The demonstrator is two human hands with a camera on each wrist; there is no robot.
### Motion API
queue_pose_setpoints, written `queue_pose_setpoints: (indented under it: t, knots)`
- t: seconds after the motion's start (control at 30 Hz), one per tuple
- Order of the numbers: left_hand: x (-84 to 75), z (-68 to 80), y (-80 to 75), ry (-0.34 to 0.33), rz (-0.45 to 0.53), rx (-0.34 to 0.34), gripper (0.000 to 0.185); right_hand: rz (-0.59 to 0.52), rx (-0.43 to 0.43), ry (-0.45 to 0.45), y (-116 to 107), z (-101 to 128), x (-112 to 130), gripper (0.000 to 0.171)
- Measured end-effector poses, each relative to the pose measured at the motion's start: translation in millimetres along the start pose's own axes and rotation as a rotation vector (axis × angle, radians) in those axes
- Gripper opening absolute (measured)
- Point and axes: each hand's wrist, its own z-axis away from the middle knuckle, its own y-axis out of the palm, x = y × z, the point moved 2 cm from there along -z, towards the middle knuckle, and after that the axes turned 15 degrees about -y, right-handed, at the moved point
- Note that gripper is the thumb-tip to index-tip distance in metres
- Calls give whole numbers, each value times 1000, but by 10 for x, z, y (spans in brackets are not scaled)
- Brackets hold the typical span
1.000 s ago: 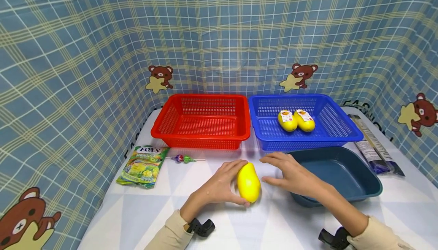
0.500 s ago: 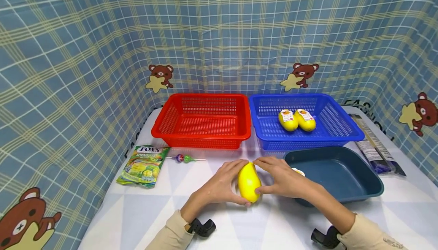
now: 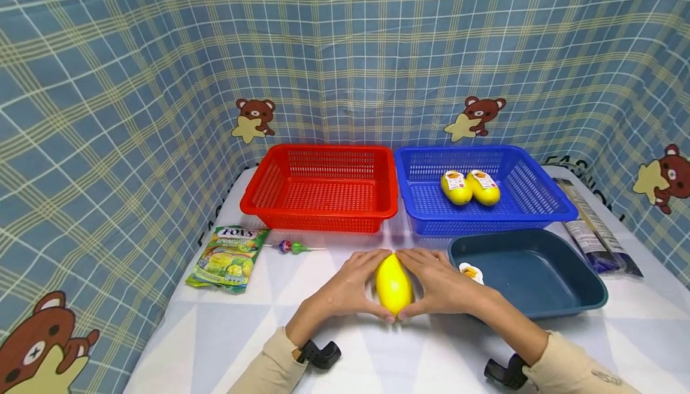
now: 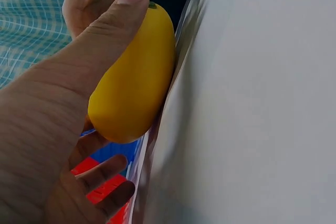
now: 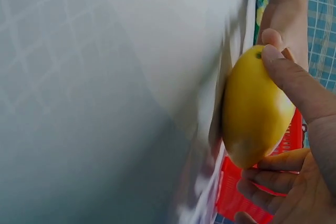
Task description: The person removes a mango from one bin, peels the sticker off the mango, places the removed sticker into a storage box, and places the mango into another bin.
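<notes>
A smooth yellow mango [image 3: 393,286] lies on the white patterned cloth, close in front of the person. The left hand [image 3: 353,286] holds its left side, thumb at the near end and fingertips at the far end. From the other side the right hand [image 3: 444,283] grips it the same way, the two thumbs meeting at the near tip. In the left wrist view the mango [image 4: 134,80] shows a small green stem spot beside the thumb. The right wrist view has the thumb on the stem end of the mango [image 5: 254,108] and fingers at the opposite end.
A red basket [image 3: 318,221] and a blue basket [image 3: 485,224] with two labelled mangoes [image 3: 457,189] stand behind. A dark tray [image 3: 539,286] is at right, a round white label [image 3: 471,273] at its left side. Candy bag [image 3: 229,259], lollipops [image 3: 293,247] and long packets [image 3: 598,235] lie around.
The right hand has moved left from beside the tray and closed round the mango. The left hand stays on the mango, which has turned slightly. The white label has come into sight.
</notes>
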Motion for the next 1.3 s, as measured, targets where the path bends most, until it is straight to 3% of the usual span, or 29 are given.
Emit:
queue_pose_setpoints:
  t: [0.27, 0.4, 0.57, 0.73, 0.87, 1.07, 1.3]
  knots:
    - [16, -15, -45, 13, -19, 29, 122, -15, -5, 35, 26, -24, -14, 112]
    - [36, -14, -166, -12, -25, -6, 113, -12, -9, 41, 24, -36, -22, 111]
    - [108, -5, -403, -62, 128, -167, 82, -13, -2, 52, 21, -50, -10, 112]
    - [230, 10, -698, -33, 272, -370, 56, -3, 7, 62, 18, -62, 5, 112]
    - [394, 45, -952, -43, 341, -517, 47, -3, 3, 69, 14, -62, 7, 113]
    - [744, 149, -1262, -119, 357, -682, 45, -5, 9, 70, 22, -63, 9, 113]
    - [1022, 277, -1433, -241, 275, -849, 42, -17, 12, 78, 25, -51, 41, 112]
